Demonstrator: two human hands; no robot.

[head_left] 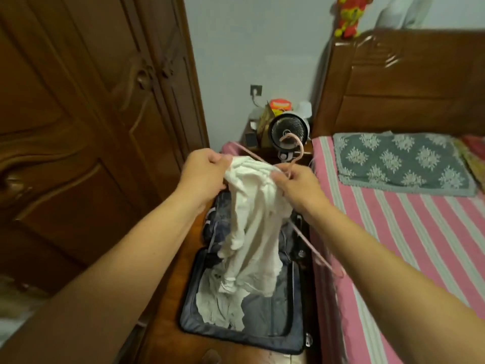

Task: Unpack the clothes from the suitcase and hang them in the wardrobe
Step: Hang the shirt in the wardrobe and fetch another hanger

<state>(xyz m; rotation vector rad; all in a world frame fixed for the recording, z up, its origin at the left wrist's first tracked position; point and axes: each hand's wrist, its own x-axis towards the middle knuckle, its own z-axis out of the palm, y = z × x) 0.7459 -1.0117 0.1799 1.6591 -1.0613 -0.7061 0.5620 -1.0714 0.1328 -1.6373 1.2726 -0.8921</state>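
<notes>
Presently, step in hand: fitting a white garment onto a pink hanger, held above the open suitcase.

Left hand: grip closed on the garment's bunched upper edge, at about 10 o'clock from frame centre. Right hand: fingers pinched the cloth together with the hanger's neck, just right of centre. Hook rose toward 1 o'clock, in front of a small desk fan; one hanger arm ran down toward 5 o'clock, bare of cloth.

Garment: white, soft, heavily creased, hanging in a long loose fall from both hands toward 6 o'clock. Which part was collar or sleeve could not be told.

Suitcase: dark grey, lying open on the floor between wardrobe at 9 o'clock and bed at 3 o'clock. More pale clothing lay inside, so unpacking was judged only part done.

Next move, as judged: drawing the cloth over the bare arm, then turning left to the wardrobe, whose doors appeared closed.
</notes>
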